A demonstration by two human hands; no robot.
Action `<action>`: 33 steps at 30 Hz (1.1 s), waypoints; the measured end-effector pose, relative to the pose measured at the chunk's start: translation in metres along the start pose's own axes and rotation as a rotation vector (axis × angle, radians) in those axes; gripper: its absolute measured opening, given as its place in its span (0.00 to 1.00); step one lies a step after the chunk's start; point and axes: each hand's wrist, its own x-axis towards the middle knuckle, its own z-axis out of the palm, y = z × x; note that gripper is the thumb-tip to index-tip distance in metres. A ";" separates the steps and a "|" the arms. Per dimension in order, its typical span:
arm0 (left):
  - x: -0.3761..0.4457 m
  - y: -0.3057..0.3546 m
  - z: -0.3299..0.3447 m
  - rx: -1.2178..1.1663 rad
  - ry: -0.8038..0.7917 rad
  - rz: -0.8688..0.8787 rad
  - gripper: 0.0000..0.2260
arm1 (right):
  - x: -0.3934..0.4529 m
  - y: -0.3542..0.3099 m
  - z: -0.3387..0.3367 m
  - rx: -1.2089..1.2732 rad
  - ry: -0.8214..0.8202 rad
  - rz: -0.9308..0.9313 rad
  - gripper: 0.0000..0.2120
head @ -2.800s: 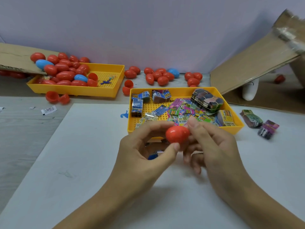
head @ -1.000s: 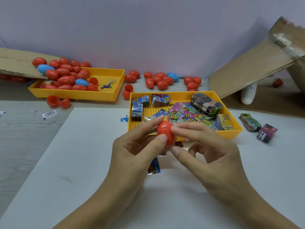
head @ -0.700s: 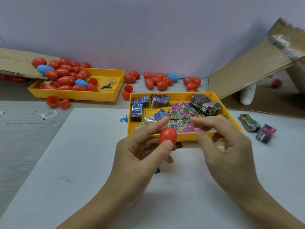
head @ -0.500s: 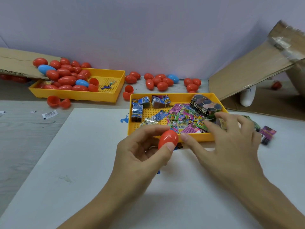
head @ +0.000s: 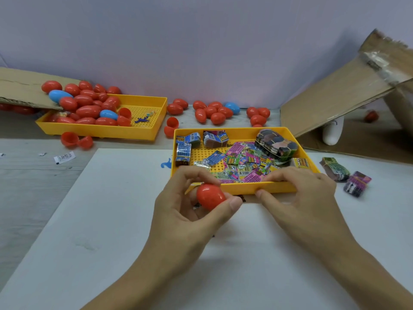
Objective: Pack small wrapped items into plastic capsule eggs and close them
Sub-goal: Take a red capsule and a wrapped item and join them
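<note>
1. Two bare forearms come up into view from 6 o'clock, no sleeves anywhere along them.
2. The left hand (head: 190,211), on the 7 o'clock side, wears no glove, no ring and no wristband.
3. The left thumbnail, toward 3 o'clock from the palm, is short, trimmed and unpainted.
4. The right hand (head: 299,198), on the 4 o'clock side, is just as plain: no glove, no ring that shows.
5. Both wrists are uncovered, no watch and no strap.
6. The right arm leaves the picture at 5 o'clock, bare the whole way.
</note>
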 end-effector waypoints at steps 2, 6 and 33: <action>0.000 0.002 0.000 0.005 0.042 -0.003 0.14 | 0.000 -0.001 -0.001 0.055 -0.014 0.031 0.10; 0.000 0.001 0.000 0.080 0.051 0.008 0.11 | 0.002 -0.003 -0.003 0.147 -0.021 0.084 0.14; 0.000 0.000 0.002 0.274 -0.018 0.048 0.04 | -0.011 -0.022 0.004 1.103 -0.221 0.188 0.20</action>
